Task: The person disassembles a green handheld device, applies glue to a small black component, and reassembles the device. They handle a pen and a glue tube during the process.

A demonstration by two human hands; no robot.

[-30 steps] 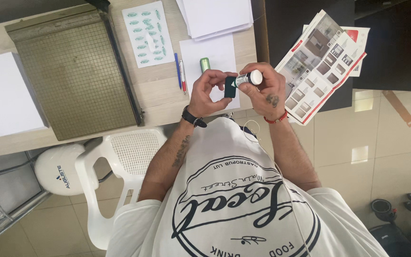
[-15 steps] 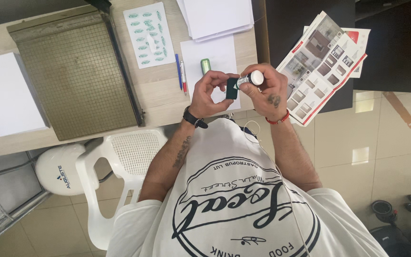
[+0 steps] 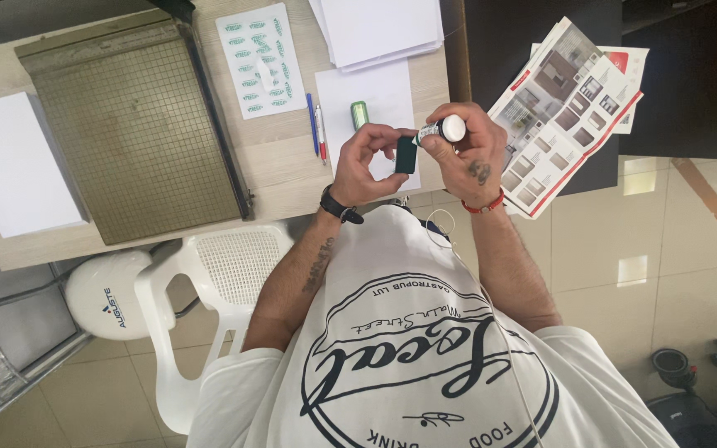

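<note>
My left hand (image 3: 364,163), with a black watch at the wrist, pinches a small dark green rectangular piece (image 3: 406,154) between thumb and fingers. My right hand (image 3: 468,158), a red cord at its wrist, holds a small bottle with a white cap (image 3: 443,130) right beside that piece, its tip close to or touching it. Both hands hover over the near edge of the wooden table (image 3: 288,166). Just beyond the hands a small light green oval item (image 3: 359,114) lies on a white sheet (image 3: 379,91).
A paper cutter with a gridded board (image 3: 139,124), a white paper stack (image 3: 14,162), a sheet of green stickers (image 3: 260,60), two pens (image 3: 317,124) and more white paper (image 3: 383,29) lie on the table. A magazine (image 3: 566,108) lies at right, a white plastic chair (image 3: 217,274) below left.
</note>
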